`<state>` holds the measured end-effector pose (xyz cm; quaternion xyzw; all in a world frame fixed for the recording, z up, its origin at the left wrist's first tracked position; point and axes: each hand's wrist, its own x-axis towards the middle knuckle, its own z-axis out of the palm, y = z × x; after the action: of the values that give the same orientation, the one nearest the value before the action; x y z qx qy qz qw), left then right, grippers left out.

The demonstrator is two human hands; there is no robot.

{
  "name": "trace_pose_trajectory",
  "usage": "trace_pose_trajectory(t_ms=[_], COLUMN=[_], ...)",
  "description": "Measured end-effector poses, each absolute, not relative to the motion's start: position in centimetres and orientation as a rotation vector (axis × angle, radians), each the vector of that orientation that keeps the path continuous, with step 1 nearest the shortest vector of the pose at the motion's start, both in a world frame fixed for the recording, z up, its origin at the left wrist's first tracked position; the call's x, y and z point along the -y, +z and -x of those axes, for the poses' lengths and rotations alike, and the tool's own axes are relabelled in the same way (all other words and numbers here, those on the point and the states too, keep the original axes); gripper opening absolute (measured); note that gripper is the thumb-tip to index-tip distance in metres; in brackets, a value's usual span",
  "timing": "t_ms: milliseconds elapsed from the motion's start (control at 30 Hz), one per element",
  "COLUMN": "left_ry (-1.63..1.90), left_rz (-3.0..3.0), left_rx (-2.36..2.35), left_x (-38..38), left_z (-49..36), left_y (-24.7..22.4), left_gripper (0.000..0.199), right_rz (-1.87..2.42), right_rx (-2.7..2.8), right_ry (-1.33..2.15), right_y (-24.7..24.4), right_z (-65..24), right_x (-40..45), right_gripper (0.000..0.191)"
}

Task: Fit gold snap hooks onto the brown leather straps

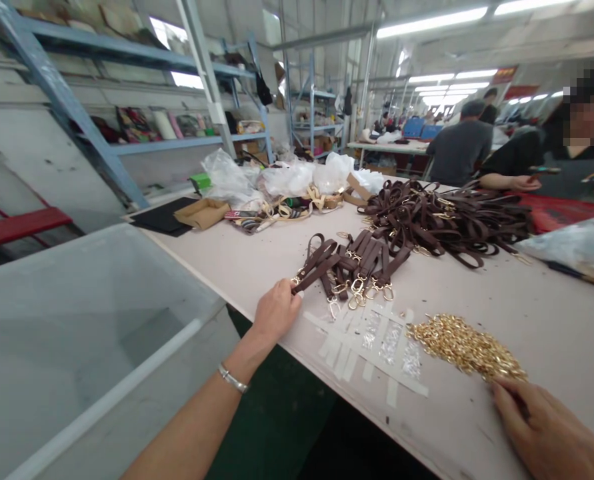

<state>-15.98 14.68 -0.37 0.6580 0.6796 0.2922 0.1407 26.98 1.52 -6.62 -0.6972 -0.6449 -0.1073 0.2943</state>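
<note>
My left hand (278,310) is closed on the end of a dark brown strap (319,268) with a gold clasp, over the table's near edge. Beside it lies a small group of brown straps (371,257) with gold clasps. At the right, my right hand (539,417) has its fingers pressed together at the near edge of a pile of small gold metal pieces (469,347); what is between the fingertips is too small to make out. Between the hands, strips of pale tape (344,350) and small clear bags (391,341) lie on the table.
A large heap of brown straps (441,220) covers the table's (567,320) far right. Clear plastic bags (287,179) and a cardboard tray (201,213) lie at the back left. A grey bin (91,333) stands left of the table. A person (567,147) works across at the right.
</note>
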Motion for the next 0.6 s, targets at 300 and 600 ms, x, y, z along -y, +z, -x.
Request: trace_pose_trajectory(t_ms=[300,600], left_ry=[0.944,0.766], left_rz=[-1.265,-0.882], left_rx=[-1.303,-0.813], left_x=[-8.5,-2.2], left_z=[9.8,1.5], left_y=[-0.4,-0.9], left_gripper=[0.039,0.028], right_rz=[2.0,1.446], right_rx=[1.061,0.901], right_ry=[0.505,1.072], right_y=[-3.6,-2.4], right_z=[-23.6,-16.1], right_x=[1.4,3.2], right_gripper=[0.047,0.021])
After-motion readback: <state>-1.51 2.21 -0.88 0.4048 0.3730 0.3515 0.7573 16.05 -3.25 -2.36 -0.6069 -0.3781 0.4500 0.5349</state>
